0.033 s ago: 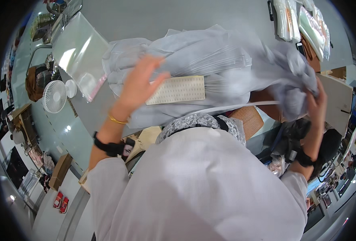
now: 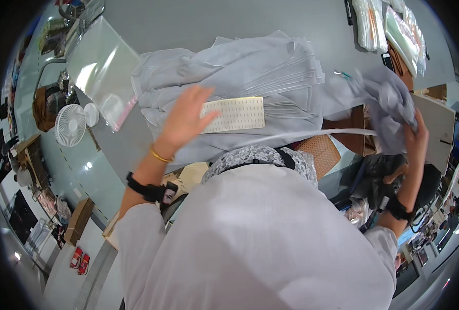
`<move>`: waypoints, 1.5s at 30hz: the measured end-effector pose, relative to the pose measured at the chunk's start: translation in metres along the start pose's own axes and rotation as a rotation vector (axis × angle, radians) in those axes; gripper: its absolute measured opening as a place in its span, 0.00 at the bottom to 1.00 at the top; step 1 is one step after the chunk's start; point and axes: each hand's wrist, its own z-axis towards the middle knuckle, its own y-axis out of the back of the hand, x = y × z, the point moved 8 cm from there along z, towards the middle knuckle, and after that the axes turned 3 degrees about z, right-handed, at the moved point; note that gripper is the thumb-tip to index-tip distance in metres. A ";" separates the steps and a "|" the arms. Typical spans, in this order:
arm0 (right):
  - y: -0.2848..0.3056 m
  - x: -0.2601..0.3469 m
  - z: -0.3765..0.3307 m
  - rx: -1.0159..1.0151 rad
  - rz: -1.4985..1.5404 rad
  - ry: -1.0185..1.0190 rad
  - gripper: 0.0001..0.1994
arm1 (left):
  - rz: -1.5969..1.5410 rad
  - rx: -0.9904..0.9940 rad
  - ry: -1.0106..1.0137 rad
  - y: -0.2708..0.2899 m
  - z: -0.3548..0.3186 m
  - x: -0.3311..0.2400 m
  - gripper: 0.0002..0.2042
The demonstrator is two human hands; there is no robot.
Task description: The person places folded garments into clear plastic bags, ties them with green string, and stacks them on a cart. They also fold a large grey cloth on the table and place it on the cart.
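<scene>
Layers of sheer grey fabric (image 2: pixel 188 67) lie spread across the table in front of me, with several pleat-like edges fanned out toward the right. On them rests a cream sheet (image 2: pixel 234 114) with rows of small marks. My left hand (image 2: pixel 186 118) is over the left end of this sheet, fingers apart and holding nothing; whether it touches the sheet I cannot tell. At the right, my right hand (image 2: pixel 418 132) grips a bunched length of grey fabric (image 2: pixel 389 103), partly blurred, whose folds hide some of the fingers. That bunch hangs past the table's near right edge.
A small teal-handled tool (image 2: pixel 344 75) lies beside the fabric. Clear plastic bags (image 2: pixel 102 67) are at the left, near a white fan (image 2: pixel 70 124). More plastic packs (image 2: pixel 370 26) and a black marker (image 2: pixel 349 14) sit far right. A brown box (image 2: pixel 345 137) stands below the bunch.
My right hand and the bunched fabric have moved a little right, uncovering the small teal-handled tool. My left hand has shifted slightly right and nearer to me, still open.
</scene>
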 end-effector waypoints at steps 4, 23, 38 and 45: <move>0.090 -0.211 0.013 -0.132 -0.792 -0.055 0.24 | 0.218 0.018 -0.016 -0.091 -0.031 0.035 0.31; -0.266 -0.295 -0.063 0.148 -0.078 -0.374 0.14 | -0.358 -0.567 1.115 0.032 -0.287 0.234 0.27; -0.324 -0.318 -0.219 0.326 0.063 -0.604 0.16 | 0.533 -0.285 1.012 0.027 -0.243 0.418 0.26; -0.318 -0.275 -0.159 0.205 0.197 -0.365 0.15 | 0.353 -0.376 0.358 -0.040 -0.121 0.285 0.26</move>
